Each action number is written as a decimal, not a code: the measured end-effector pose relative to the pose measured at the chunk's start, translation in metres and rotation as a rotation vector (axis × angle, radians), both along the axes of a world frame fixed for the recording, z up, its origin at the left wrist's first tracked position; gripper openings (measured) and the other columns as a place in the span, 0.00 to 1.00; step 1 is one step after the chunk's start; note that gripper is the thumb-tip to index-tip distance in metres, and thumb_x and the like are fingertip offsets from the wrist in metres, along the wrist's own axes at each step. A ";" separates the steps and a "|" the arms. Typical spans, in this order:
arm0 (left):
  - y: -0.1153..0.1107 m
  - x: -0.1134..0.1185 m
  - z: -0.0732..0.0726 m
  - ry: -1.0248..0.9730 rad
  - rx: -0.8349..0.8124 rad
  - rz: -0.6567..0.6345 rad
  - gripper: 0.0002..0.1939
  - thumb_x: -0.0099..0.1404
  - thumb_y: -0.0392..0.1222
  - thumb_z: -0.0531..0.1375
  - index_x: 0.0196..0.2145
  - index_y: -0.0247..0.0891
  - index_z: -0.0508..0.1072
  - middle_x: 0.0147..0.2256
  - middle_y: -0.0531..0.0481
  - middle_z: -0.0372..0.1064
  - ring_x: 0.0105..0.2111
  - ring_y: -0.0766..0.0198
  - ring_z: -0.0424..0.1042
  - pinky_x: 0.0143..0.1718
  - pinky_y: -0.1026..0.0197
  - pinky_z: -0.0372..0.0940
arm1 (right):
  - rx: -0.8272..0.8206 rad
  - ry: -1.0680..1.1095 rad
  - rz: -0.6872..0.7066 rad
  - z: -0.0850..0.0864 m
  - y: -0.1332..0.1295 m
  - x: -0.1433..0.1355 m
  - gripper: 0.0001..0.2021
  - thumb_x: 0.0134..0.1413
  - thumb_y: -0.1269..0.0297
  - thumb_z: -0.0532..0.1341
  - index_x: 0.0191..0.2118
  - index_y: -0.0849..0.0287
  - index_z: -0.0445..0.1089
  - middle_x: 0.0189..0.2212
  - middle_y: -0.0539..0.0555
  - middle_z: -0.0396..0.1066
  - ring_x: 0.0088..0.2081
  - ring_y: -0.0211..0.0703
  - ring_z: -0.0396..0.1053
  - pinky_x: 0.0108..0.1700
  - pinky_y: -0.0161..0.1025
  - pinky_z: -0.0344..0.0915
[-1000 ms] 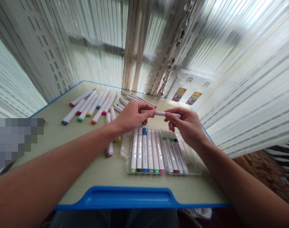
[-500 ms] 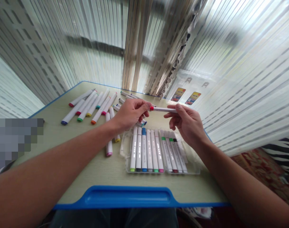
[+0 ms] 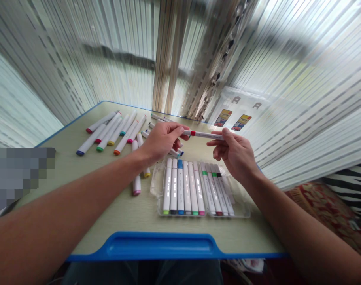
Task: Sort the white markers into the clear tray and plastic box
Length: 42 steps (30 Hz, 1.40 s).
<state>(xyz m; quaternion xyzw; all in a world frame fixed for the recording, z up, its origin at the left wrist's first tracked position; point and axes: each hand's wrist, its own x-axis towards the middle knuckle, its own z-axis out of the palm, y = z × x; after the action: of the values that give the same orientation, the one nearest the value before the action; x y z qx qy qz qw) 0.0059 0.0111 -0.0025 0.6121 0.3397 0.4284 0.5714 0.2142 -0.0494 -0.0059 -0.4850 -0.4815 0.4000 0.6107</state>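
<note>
Both hands hold one white marker (image 3: 207, 135) with a red band, nearly level above the far side of a clear plastic case (image 3: 153, 189). My left hand (image 3: 165, 140) pinches the marker's left end, just beyond the red band. The right end sits between the thumb and fingers of my right hand (image 3: 235, 153). Below, several white markers (image 3: 180, 190) lie side by side in the case, in a left and a right group. Their ends are green, black, blue, pink and other colours. Loose markers lie behind my left hand, partly hidden by it.
More loose markers (image 3: 118, 130) are spread over the left of the pale, blue-edged table (image 3: 109, 198). Two markers (image 3: 135, 170) lie just left of the case. The clear lid (image 3: 238, 107) with two labels stands open behind it, against striped curtains (image 3: 123, 47).
The marker's red part has shifted slightly right, away from my left fingertips, and a white portion now shows to its left. My right hand has moved slightly right.
</note>
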 end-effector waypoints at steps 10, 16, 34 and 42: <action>-0.002 -0.002 -0.002 0.065 0.093 -0.039 0.07 0.67 0.39 0.63 0.37 0.32 0.78 0.30 0.48 0.75 0.22 0.72 0.65 0.24 0.66 0.65 | 0.023 -0.065 0.000 -0.001 0.000 0.000 0.18 0.55 0.46 0.69 0.36 0.59 0.77 0.25 0.53 0.78 0.17 0.33 0.67 0.17 0.33 0.61; 0.001 -0.003 -0.005 0.074 0.112 -0.057 0.09 0.65 0.41 0.66 0.39 0.31 0.79 0.30 0.48 0.75 0.22 0.72 0.66 0.24 0.66 0.65 | 0.024 -0.063 0.012 -0.001 -0.001 -0.001 0.15 0.52 0.51 0.72 0.34 0.60 0.78 0.24 0.52 0.77 0.16 0.32 0.67 0.17 0.31 0.60; -0.008 -0.001 0.003 0.190 0.283 -0.158 0.13 0.61 0.45 0.69 0.36 0.30 0.82 0.35 0.43 0.80 0.33 0.64 0.74 0.35 0.62 0.67 | 0.009 -0.196 0.112 0.003 -0.007 -0.008 0.17 0.41 0.55 0.78 0.31 0.62 0.79 0.23 0.52 0.77 0.18 0.32 0.68 0.18 0.30 0.64; -0.007 0.000 0.000 0.167 0.293 -0.227 0.17 0.59 0.49 0.70 0.36 0.30 0.82 0.33 0.44 0.81 0.33 0.63 0.76 0.36 0.62 0.68 | 0.021 -0.226 0.141 0.003 -0.008 -0.009 0.17 0.41 0.54 0.78 0.29 0.61 0.78 0.23 0.51 0.76 0.18 0.33 0.68 0.19 0.30 0.64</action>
<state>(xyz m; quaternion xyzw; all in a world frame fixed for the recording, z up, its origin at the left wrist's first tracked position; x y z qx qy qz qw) 0.0056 0.0043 -0.0028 0.7564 0.2490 0.3538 0.4906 0.2053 -0.0576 -0.0033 -0.4856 -0.5845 0.3797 0.5277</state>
